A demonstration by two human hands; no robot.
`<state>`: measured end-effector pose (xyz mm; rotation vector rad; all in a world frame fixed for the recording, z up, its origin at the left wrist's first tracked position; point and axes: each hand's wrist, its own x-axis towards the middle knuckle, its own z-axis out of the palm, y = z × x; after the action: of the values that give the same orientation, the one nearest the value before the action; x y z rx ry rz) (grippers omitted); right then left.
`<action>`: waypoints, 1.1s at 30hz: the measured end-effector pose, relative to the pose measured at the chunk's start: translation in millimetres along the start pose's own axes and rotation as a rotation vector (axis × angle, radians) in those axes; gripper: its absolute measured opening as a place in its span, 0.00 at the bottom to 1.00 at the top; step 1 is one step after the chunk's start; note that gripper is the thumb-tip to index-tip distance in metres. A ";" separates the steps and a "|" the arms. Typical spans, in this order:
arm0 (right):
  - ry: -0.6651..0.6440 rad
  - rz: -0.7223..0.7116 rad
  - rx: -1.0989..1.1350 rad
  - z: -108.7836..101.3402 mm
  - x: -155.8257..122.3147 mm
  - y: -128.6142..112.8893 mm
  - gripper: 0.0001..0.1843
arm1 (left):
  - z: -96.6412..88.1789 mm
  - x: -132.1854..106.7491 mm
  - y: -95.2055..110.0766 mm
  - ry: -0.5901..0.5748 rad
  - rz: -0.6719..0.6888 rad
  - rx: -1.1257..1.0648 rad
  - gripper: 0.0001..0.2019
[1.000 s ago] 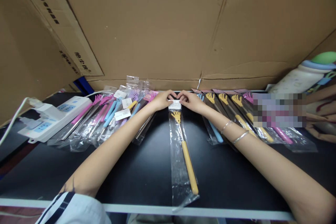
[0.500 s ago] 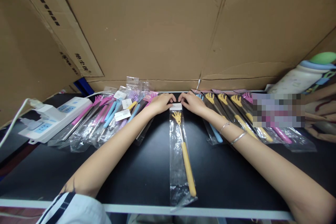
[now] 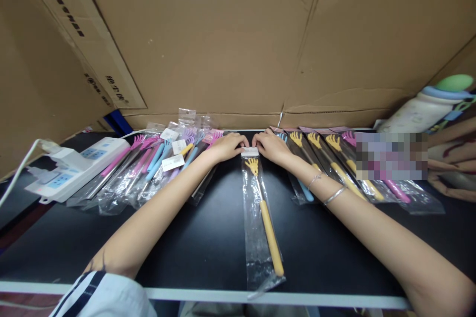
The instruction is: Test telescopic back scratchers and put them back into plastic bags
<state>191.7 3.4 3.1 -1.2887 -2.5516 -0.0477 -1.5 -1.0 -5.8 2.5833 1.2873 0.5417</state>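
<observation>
A yellow back scratcher in a clear plastic bag lies lengthwise on the black table, claw end away from me. My left hand and my right hand meet at the bag's far end. Their fingertips pinch and press the folded white flap of the bag from either side. Two bracelets circle my right wrist.
Several bagged scratchers with white labels are piled at the left; a row of bagged yellow and pink ones lies at the right. A white power strip sits far left, a bottle far right. Cardboard walls close in the back.
The bag's near end has swung slightly to the right. Both hands have stayed on the flap, pressed a little lower on it.
</observation>
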 end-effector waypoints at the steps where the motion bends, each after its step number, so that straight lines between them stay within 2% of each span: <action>1: -0.005 -0.007 -0.014 0.0 -0.2 -0.1 0.10 | 0.1 0.0 -0.2 -0.002 0.004 0.014 0.08; 10: 0.000 -0.051 -0.130 2.7 -3.3 -2.2 0.10 | -1.1 -7.0 11.1 0.042 0.003 0.199 0.14; 16: 0.008 -0.046 -0.138 4.0 -6.0 -3.5 0.11 | 6.0 -8.8 12.8 0.073 0.006 0.291 0.14; 25: 0.015 -0.037 -0.066 7.5 -3.8 6.5 0.12 | 9.0 -8.8 6.6 0.099 0.023 0.305 0.14; 33: 0.014 -0.030 -0.054 8.5 -3.9 5.7 0.12 | 9.5 -8.7 5.4 0.102 0.020 0.302 0.15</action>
<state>196.4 5.1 -6.6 -1.2646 -2.5744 -0.1318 1.5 -11.3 -14.7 2.8465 1.4800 0.5247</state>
